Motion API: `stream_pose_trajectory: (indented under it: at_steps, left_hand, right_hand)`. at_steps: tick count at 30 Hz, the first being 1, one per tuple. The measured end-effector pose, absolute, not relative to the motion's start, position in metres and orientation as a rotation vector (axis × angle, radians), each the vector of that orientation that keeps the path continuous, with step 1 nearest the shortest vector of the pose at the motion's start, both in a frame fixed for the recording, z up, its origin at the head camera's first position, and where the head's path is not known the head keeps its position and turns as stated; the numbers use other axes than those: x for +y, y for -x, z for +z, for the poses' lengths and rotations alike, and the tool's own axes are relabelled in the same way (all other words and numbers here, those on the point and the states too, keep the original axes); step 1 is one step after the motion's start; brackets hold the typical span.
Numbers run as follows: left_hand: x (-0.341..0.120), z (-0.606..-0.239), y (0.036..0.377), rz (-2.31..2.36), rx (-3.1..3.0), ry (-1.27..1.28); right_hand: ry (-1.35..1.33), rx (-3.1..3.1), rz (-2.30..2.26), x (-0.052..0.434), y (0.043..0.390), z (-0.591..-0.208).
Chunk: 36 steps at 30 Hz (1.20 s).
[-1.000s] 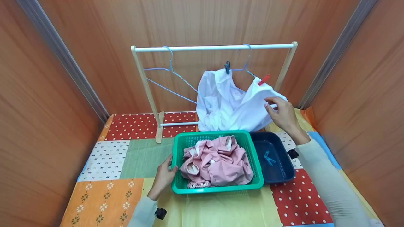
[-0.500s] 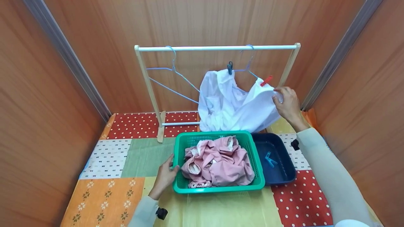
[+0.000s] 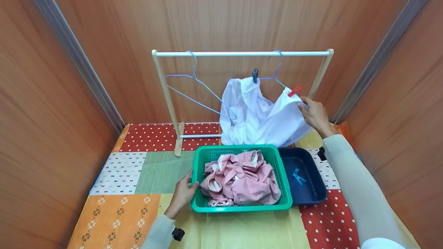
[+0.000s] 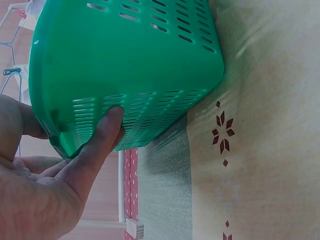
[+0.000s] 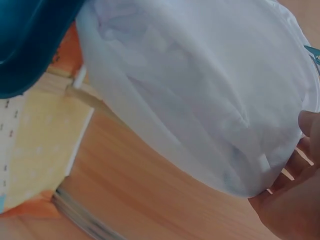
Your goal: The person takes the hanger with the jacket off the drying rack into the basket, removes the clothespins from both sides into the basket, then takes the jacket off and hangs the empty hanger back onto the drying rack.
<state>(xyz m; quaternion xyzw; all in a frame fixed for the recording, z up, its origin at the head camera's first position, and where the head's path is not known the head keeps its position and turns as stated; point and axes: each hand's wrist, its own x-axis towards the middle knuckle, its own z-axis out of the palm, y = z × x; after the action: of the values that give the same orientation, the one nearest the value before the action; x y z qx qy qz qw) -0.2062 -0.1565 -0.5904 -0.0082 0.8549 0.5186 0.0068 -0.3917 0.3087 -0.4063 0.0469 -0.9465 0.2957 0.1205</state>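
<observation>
A white shirt (image 3: 247,117) hangs from a blue hanger (image 3: 277,71) on the rack, fastened by a dark clothespin (image 3: 255,76) and a red clothespin (image 3: 295,90). Just below the red clothespin, my right hand (image 3: 315,112) pinches the shirt's right edge between thumb and fingers. The right wrist view shows the white cloth (image 5: 190,95) spread out from that hand (image 5: 292,195). My left hand (image 3: 183,192) holds the left rim of a green basket (image 3: 242,208) filled with crumpled pink clothes (image 3: 242,183). In the left wrist view, one digit lies against the slotted wall (image 4: 125,75).
A drying rack (image 3: 242,54) stands behind the basket, with a second, bare hanger (image 3: 204,88) at its left. Right of the basket, a dark blue tray (image 3: 311,166) contains a light blue clothespin (image 3: 298,177). Wooden panels (image 3: 52,138) enclose the patchwork-covered table (image 3: 166,173).
My right hand has moved up along the shirt's right edge to just below the red clothespin, and its fingers have closed on the cloth. The left hand stays at the basket rim.
</observation>
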Motion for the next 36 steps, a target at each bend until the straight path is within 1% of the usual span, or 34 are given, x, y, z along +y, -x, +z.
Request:
stream_pose_trajectory:
  at_steps: [7, 13, 20, 27, 36]
  left_hand:
    - [-0.16, -0.594, 0.204, 1.599, 2.698, 0.062]
    - [-0.159, -0.593, 0.205, 1.62, 2.678, 0.05]
    - [-0.157, -0.593, 0.205, 1.622, 2.672, 0.042]
    - [-0.156, -0.59, 0.206, 1.621, 2.692, 0.038]
    - [-0.154, -0.59, 0.206, 1.611, 2.662, 0.068]
  right_hand:
    - [-0.175, -2.721, 0.876, 0.293, 0.392, -0.408]
    - [-0.142, -2.659, 0.853, 0.286, 0.392, -0.414]
    - [-0.115, -2.594, 0.863, 0.285, 0.393, -0.416]
    - [-0.173, -2.506, 0.823, 0.285, 0.391, -0.415]
    - [-0.171, -2.433, 0.849, 0.286, 0.389, -0.413]
